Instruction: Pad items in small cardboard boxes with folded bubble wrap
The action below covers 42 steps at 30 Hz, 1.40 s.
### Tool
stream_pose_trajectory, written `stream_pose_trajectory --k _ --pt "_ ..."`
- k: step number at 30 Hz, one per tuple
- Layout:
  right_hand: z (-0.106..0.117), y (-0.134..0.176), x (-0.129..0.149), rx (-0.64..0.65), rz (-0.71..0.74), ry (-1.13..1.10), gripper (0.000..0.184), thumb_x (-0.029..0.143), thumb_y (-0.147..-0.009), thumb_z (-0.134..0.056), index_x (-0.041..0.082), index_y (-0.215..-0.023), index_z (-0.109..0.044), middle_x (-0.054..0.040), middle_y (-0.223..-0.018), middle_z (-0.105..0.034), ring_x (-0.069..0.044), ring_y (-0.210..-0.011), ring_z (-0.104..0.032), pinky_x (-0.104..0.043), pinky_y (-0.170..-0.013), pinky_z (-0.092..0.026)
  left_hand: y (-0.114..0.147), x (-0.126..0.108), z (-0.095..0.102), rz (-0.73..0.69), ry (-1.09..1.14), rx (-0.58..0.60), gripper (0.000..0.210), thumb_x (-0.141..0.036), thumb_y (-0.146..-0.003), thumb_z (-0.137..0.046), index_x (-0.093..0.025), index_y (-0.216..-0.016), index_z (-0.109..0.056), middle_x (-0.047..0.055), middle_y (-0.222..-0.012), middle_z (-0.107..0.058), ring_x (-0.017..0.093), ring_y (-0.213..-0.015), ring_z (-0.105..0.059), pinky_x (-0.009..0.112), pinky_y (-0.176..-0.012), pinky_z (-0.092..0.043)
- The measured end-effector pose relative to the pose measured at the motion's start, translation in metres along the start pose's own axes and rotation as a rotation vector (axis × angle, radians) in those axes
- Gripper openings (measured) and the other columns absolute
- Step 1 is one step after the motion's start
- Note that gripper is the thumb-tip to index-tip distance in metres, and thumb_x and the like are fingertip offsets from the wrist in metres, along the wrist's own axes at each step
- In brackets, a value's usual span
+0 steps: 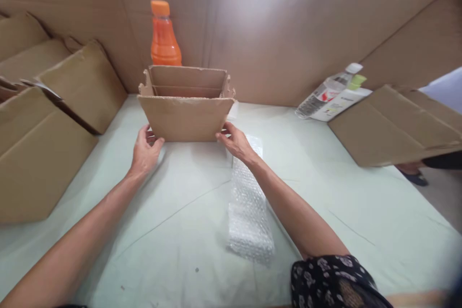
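Note:
A small open-topped cardboard box [186, 119] stands at the far middle of the table, its inside partly visible and its upper edges notched at both ends. My left hand [146, 150] grips its lower left corner, thumb at the front and fingers round the side. At the lower right corner my right hand [234, 140] holds it the same way. A strip of bubble wrap [250, 216] lies flat beneath my right forearm. Directly behind the box rises an orange bottle [164, 38], its lower part hidden.
Several cardboard boxes [46, 154] crowd the left side. To the right, a clear bottle [327, 91] and a white pack [341, 105] lean beside another cardboard box [393, 127]. A cardboard wall [288, 33] closes off the back. A person's foot [415, 177] shows beyond the table [173, 231].

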State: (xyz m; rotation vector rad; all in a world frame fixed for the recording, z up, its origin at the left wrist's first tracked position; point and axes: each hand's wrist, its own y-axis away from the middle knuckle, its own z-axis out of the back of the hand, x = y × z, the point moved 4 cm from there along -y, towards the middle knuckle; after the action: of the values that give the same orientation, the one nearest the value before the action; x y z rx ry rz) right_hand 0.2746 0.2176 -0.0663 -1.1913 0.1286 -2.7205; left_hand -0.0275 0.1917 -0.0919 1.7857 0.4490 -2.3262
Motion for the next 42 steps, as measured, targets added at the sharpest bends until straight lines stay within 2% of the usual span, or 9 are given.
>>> stream_pose_trajectory --k 3,6,10,13,20,24,28,37,42 --pt "0.033 0.042 -0.023 -0.051 0.000 0.003 0.044 0.041 -0.089 -0.058 0.020 -0.127 -0.069 -0.0122 -0.131 -0.072 -0.026 -0.111 -0.070 -0.042 -0.090 -0.059 0.043 0.001 0.015 -0.064 -0.174 0.084 0.061 -0.033 -0.080 -0.068 -0.020 -0.138 -0.055 0.014 -0.129 -0.063 0.026 -0.112 -0.065 0.039 -0.091 -0.056" --pt "0.069 0.092 -0.048 -0.111 -0.057 0.073 0.035 0.037 -0.090 -0.057 0.021 -0.117 -0.074 -0.0099 -0.125 -0.075 -0.026 -0.108 -0.072 -0.043 -0.090 -0.059 0.102 -0.024 0.011 -0.298 -0.323 0.405 0.041 -0.031 -0.088 -0.062 -0.023 -0.127 -0.064 0.013 -0.131 -0.064 0.029 -0.120 -0.062 0.039 -0.086 -0.059" --pt "0.078 0.125 -0.062 -0.156 -0.042 0.166 0.032 0.033 -0.092 -0.057 0.025 -0.117 -0.075 -0.0072 -0.126 -0.075 -0.027 -0.115 -0.069 -0.048 -0.096 -0.058 0.180 -0.070 -0.033 -0.736 -0.309 0.982 0.043 -0.027 -0.087 -0.067 -0.023 -0.130 -0.061 0.014 -0.137 -0.063 0.033 -0.131 -0.056 0.052 -0.108 -0.049" --pt "0.056 0.124 -0.058 -0.079 0.040 0.276 0.032 0.028 -0.090 -0.059 0.024 -0.117 -0.076 -0.0083 -0.130 -0.073 -0.030 -0.125 -0.065 -0.055 -0.109 -0.049 0.211 -0.077 -0.072 -0.888 -0.386 1.203 0.041 -0.020 -0.084 -0.067 -0.016 -0.124 -0.061 0.019 -0.135 -0.063 0.035 -0.130 -0.055 0.054 -0.106 -0.047" --pt "0.058 0.143 -0.045 0.024 0.049 0.214 0.031 0.027 -0.091 -0.061 0.028 -0.119 -0.075 -0.0065 -0.136 -0.070 -0.031 -0.130 -0.063 -0.057 -0.110 -0.048 0.199 -0.075 -0.081 -0.496 -0.279 1.095 0.025 -0.008 -0.081 -0.051 -0.020 -0.093 -0.070 0.004 -0.090 -0.075 0.022 -0.085 -0.067 0.037 -0.084 -0.050" --pt "0.087 0.194 -0.017 -0.127 0.033 -0.021 0.025 0.032 -0.097 -0.059 0.029 -0.117 -0.074 -0.0041 -0.127 -0.074 -0.026 -0.123 -0.067 -0.049 -0.105 -0.054 0.186 -0.076 -0.071 -0.136 -0.226 1.100 0.033 -0.023 -0.083 -0.055 -0.021 -0.111 -0.073 0.001 -0.086 -0.074 0.017 -0.069 -0.062 0.029 -0.065 -0.045" --pt "0.088 0.241 0.015 -0.275 0.063 -0.039 0.019 0.027 -0.098 -0.060 0.029 -0.111 -0.074 -0.0039 -0.113 -0.078 -0.025 -0.109 -0.072 -0.046 -0.098 -0.057 0.170 -0.065 -0.085 -0.048 -0.352 1.009 0.047 -0.033 -0.084 -0.058 -0.019 -0.128 -0.068 -0.001 -0.072 -0.064 0.017 -0.060 -0.055 0.029 -0.061 -0.042" --pt "0.008 0.260 0.035 -0.031 0.378 0.515 0.015 0.026 -0.096 -0.063 0.021 -0.108 -0.070 -0.0121 -0.122 -0.074 -0.030 -0.108 -0.067 -0.046 -0.086 -0.048 0.158 -0.067 -0.079 -0.037 -0.207 0.911 0.061 -0.058 -0.099 -0.043 -0.019 -0.146 -0.052 0.006 -0.093 -0.071 0.023 -0.078 -0.067 0.036 -0.075 -0.052" --pt "0.010 0.257 0.037 -0.166 0.388 0.489 0.014 0.014 -0.101 -0.053 0.018 -0.098 -0.067 -0.0066 -0.098 -0.078 -0.021 -0.085 -0.068 -0.037 -0.076 -0.044 0.182 -0.081 -0.045 -0.599 -0.248 0.616 0.040 -0.028 -0.094 -0.059 -0.020 -0.134 -0.059 0.012 -0.122 -0.067 0.024 -0.108 -0.065 0.040 -0.090 -0.056"
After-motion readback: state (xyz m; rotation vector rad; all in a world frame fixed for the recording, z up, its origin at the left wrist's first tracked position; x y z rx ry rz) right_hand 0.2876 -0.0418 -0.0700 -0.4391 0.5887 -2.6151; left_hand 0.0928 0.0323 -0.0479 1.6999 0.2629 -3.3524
